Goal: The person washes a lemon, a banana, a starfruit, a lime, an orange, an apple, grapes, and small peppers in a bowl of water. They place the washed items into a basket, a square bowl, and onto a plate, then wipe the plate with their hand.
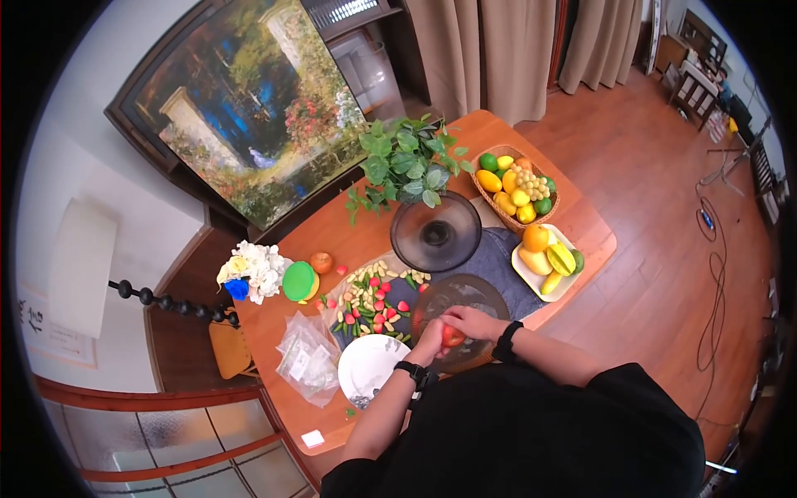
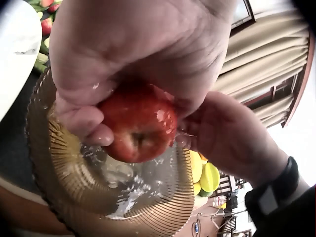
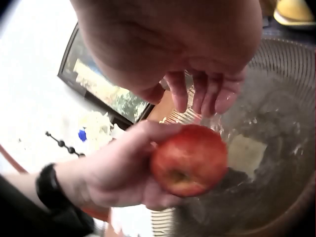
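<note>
A wet red apple [image 1: 451, 335] is held over a ribbed amber glass bowl [image 2: 163, 197] containing water. My left hand [image 1: 429, 342] grips it, fingers curled round its side in the left wrist view. The apple [image 3: 189, 160] shows its stem end in the right wrist view, with the left hand [image 3: 123, 165] behind it. Just above the apple there, my right hand [image 3: 197, 54] hangs with fingers loosely bent, a small gap between them and the fruit. Something pale and square [image 3: 247, 154] shows in the bowl.
A white plate [image 1: 362, 390] stands left of the bowl, near a plastic bag [image 1: 305, 361]. Strawberries and green pods lie behind. Farther back are a dark glass stand [image 1: 465, 234], a fruit basket [image 1: 554, 206], a fruit tray [image 1: 558, 297] and a leafy plant [image 1: 408, 158].
</note>
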Available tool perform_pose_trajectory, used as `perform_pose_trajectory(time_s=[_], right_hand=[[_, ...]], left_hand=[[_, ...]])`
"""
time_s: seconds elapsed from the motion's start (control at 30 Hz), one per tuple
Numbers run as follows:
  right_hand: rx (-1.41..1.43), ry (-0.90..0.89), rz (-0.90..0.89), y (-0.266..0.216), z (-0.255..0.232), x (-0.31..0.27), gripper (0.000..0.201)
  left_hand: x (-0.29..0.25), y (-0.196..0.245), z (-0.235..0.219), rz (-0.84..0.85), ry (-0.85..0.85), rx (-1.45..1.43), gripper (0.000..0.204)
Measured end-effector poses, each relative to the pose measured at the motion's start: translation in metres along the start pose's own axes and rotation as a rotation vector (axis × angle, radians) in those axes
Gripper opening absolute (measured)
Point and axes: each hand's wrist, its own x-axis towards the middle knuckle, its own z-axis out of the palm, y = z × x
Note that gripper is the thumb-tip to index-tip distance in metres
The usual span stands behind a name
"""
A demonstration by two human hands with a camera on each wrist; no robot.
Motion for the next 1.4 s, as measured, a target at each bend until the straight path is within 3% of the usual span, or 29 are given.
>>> perform_pose_trajectory(time_s=[0.03,0.07,0.2,0.27,0.3,0.37,0.5,0.57,0.6,0.67,0.7,0.77,0.8,0.83,0.9,0.97,1.03,1.1,1.17,1.2,1.23,1.3,1.37,1.4], right_hand=[[0.184,-0.043,0.111,-0.004,0.003,0.002,0.052],[0.611,-0.137,0.43,-0.007,0.006,0.002,0.058],[0.446,-0.264,0.524,-0.034,-0.016,0.005,0.056],[0.36,-0.192,0.451,-0.028,-0.015,0.008,0.056],[0.362,-0.19,0.449,-0.024,-0.014,0.01,0.056],[0.796,-0.327,0.786,-0.016,-0.013,0.014,0.056],[0.768,-0.289,0.757,-0.029,-0.013,0.009,0.056],[0.475,-0.12,0.581,-0.027,-0.005,0.005,0.049],[0.476,-0.12,0.58,-0.019,-0.004,0.006,0.049],[-0.302,-0.067,0.19,0.004,-0.003,0.006,0.04],[-0.301,-0.068,0.188,0.003,-0.006,0.006,0.04],[-0.331,0.116,0.323,0.001,-0.013,0.004,0.036],[-0.444,0.31,0.236,0.017,-0.005,0.006,0.034],[-0.444,0.309,0.235,0.041,0.0,0.015,0.034],[-0.345,0.043,0.363,0.08,0.006,0.032,0.031],[-0.22,0.008,0.418,0.048,-0.007,0.027,0.03],[0.834,-0.218,0.613,-0.001,-0.025,0.015,0.029],[0.857,-0.297,0.557,-0.023,-0.031,0.007,0.028],[0.201,-0.196,0.151,-0.036,-0.028,0.002,0.026],[0.014,-0.053,-0.029,-0.04,-0.025,-0.003,0.033],[0.015,-0.059,-0.045,-0.039,-0.019,-0.005,0.033],[-0.427,0.053,0.103,-0.033,-0.01,-0.005,0.043],[-0.334,-0.038,0.15,-0.023,-0.01,0.002,0.053],[0.09,-0.176,0.411,-0.025,-0.014,0.004,0.056]], left_hand=[[0.004,-0.002,-0.001,-0.063,-0.035,-0.082,0.053],[0.007,-0.004,-0.003,-0.126,-0.069,-0.164,0.057],[-0.003,0.007,-0.001,-0.16,-0.093,-0.032,0.063],[-0.012,0.014,0.009,0.074,0.046,0.109,0.059],[-0.015,0.014,0.013,0.074,0.047,0.113,0.059],[-0.019,0.015,0.018,0.483,0.224,0.41,0.05],[-0.023,0.021,0.003,0.41,0.097,0.427,0.044],[-0.019,0.021,-0.004,0.084,-0.046,0.285,0.053],[-0.014,0.016,-0.004,0.085,-0.046,0.286,0.053],[-0.004,-0.003,-0.003,-0.09,-0.043,0.204,0.065],[-0.003,-0.009,-0.002,-0.09,-0.04,0.203,0.065],[0.0,-0.02,-0.001,0.035,0.035,0.343,0.071],[0.004,-0.026,-0.001,0.034,0.036,0.342,0.071],[0.009,-0.03,-0.002,0.014,0.1,0.333,0.07],[0.007,-0.024,-0.001,-0.004,0.164,0.326,0.069],[-0.009,0.0,0.003,-0.149,0.177,0.11,0.059],[-0.005,-0.001,-0.001,-0.134,0.145,0.1,0.052],[-0.004,-0.004,-0.003,-0.118,0.123,0.084,0.046],[-0.004,-0.002,-0.003,-0.092,0.03,0.05,0.044],[-0.008,0.005,0.001,-0.095,0.025,0.029,0.045],[-0.008,0.007,0.005,-0.088,0.041,0.027,0.045],[-0.008,0.012,0.01,-0.123,0.088,-0.017,0.046],[-0.018,0.025,0.009,-0.032,0.097,0.077,0.046],[-0.016,0.021,0.01,0.152,0.146,0.236,0.046]])
